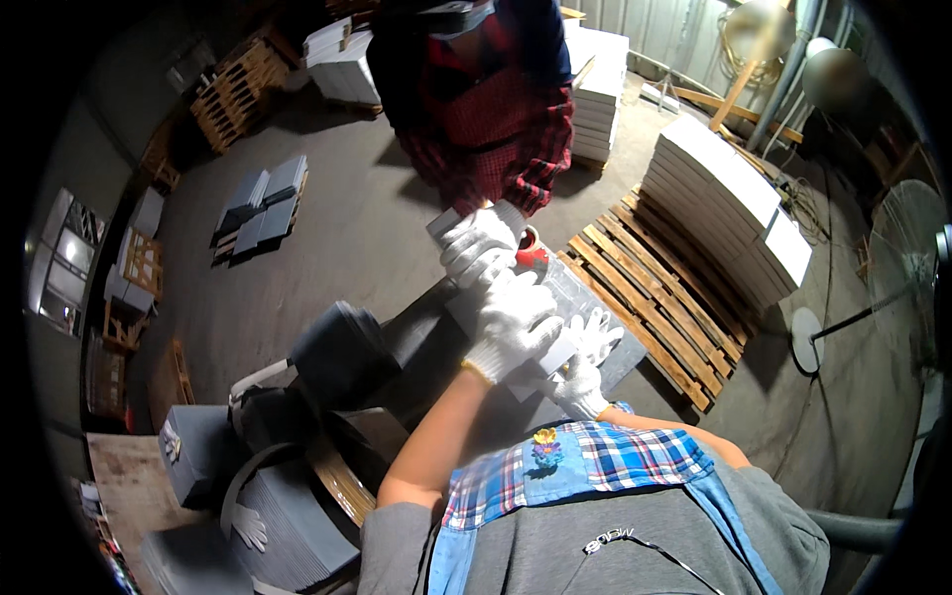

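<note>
My left hand [511, 325], in a white knit glove, is closed over the work surface, right against a co-worker's gloved hands [483, 243]. What its curled fingers hold is hidden. Just to the right, my gloved right hand [580, 382] has its fingers stretched out. A pale flat piece [557, 349] shows between my two hands; the right thumb seems to lie at its edge. Beneath is a grey flat surface [627, 355]. A red rounded object [532, 254] stands beside the co-worker's hands. The co-worker, in a red checked garment, also touches a grey piece [440, 226].
Stacks of grey sheets [288, 516] and a loose glove [250, 528] are at my lower left. Right of the work surface lies a wooden pallet [650, 297] bearing white boards [724, 213]. A fan [904, 253] stands at far right. Grey panels [263, 203] lie on the floor at far left.
</note>
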The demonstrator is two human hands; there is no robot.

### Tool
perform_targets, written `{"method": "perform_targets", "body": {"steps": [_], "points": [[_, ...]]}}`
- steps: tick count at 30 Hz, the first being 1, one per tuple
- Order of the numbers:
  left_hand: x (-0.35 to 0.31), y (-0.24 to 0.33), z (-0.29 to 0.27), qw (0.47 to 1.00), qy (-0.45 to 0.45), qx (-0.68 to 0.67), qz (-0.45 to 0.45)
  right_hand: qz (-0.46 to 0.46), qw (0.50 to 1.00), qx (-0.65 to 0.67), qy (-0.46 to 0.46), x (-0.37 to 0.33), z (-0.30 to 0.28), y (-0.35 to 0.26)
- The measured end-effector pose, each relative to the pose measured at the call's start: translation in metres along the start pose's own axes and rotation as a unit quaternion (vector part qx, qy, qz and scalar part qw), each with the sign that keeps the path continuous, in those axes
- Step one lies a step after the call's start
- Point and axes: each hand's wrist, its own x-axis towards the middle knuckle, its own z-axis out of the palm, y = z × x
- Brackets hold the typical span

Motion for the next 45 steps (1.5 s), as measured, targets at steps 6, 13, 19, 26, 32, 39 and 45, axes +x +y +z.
{"method": "perform_targets", "body": {"steps": [6, 13, 19, 26, 32, 39, 45], "points": [[-0.010, 0.016, 0.019, 0.948, 0.163, 0.160, -0.224, 0.007, 0.996, -0.079, -0.048, -0.001, -0.002, 0.007], [-0.054, -0.007, 0.058, 0.862, 0.228, -0.128, -0.434, -0.006, 0.998, -0.065, -0.019, -0.003, -0.005, 0.006], [-0.043, -0.068, 0.067, 0.704, 0.290, -0.488, -0.426, -0.015, 0.998, -0.062, -0.016, -0.002, -0.005, 0.009], [-0.036, -0.104, 0.063, 0.685, 0.268, -0.512, -0.443, -0.019, 0.998, -0.056, -0.002, -0.004, 0.002, 0.011], [-0.021, -0.080, 0.049, 0.752, 0.240, -0.406, -0.460, -0.014, 0.998, -0.063, 0.013, -0.005, -0.001, 0.014], [-0.029, -0.081, 0.040, 0.744, 0.247, -0.413, -0.463, -0.020, 0.998, -0.053, 0.036, -0.006, 0.007, 0.005], [-0.024, -0.083, 0.046, 0.787, 0.245, -0.337, -0.455, -0.014, 0.992, -0.121, -0.028, -0.004, -0.004, 0.008]]}}
